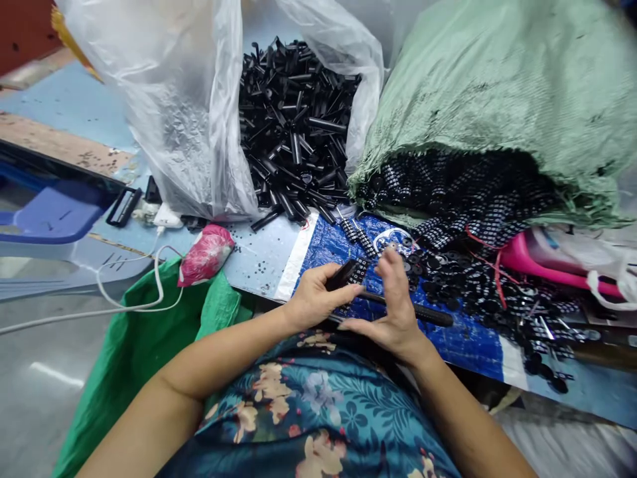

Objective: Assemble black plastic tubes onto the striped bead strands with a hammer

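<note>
My left hand (316, 295) is closed around a smooth black handle-like piece (341, 274). Beside it, at the fingers, shows a black piece with rows of white squares (357, 273); whether the hand grips that too is unclear. My right hand (395, 315) has its fingers stretched up and its thumb pointing toward the left hand. A black rod (432, 315) passes behind the right hand; its other end is near the left fingertips. Below both hands lies a blue printed sheet (323, 245) on the light blue table (253, 255).
A clear plastic bag (194, 133) spills black tubular pieces (298, 133). On the right, a green woven sack (497, 86) spills white-patterned black pieces (462, 192). Loose black discs (535, 362) and a pink container (517, 259) lie right. A green bag (144, 338), red bundle (206, 254) and cable (160, 279) sit left.
</note>
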{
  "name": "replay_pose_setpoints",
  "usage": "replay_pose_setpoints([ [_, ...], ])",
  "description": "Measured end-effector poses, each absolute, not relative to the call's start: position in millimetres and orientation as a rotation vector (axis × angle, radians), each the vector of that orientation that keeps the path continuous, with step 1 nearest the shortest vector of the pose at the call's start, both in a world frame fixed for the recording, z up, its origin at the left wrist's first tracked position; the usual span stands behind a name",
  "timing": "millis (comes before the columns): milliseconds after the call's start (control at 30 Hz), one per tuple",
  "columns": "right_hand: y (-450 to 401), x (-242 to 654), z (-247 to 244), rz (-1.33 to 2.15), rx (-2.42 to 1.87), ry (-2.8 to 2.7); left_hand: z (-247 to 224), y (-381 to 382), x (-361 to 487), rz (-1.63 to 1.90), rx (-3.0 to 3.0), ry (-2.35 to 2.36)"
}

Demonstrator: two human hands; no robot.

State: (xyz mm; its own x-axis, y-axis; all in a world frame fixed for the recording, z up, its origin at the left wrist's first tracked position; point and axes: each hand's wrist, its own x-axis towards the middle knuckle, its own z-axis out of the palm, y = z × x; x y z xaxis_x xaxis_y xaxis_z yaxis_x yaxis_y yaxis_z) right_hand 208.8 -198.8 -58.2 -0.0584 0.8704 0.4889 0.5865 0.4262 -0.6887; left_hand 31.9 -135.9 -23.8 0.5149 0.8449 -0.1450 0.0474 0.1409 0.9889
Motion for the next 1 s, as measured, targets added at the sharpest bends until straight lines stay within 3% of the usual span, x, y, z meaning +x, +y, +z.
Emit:
replay_pose_setpoints([
  [167, -202.2, 207.4, -47.8, 0.143, -1.234, -1.864, -26.2, -137.9, 34.7, 0.7, 1.263, 0.928],
  [400, -208.1, 196.8, -44.2, 0.077, -1.19, -1.84, -18.7, -143.1, 44.9, 0.818, 1.097, 0.862],
  [767, -206.1, 200.4, -58.4, 0.123, -1.27, -1.902, -31.5, -129.1, 30.4, 0.584, 0.816, 0.763],
  [900, -214.1, 217.9, -71.6, 0.044, -1.477, -1.949, -42.2, -109.5, 7.6, 0.755, 1.265, 0.854],
  [1000, -223.3, 230.8, -78.8, -0.052, -1.647, -2.053, -45.7, -85.7, -18.8, 0.651, 1.813, 1.035],
])
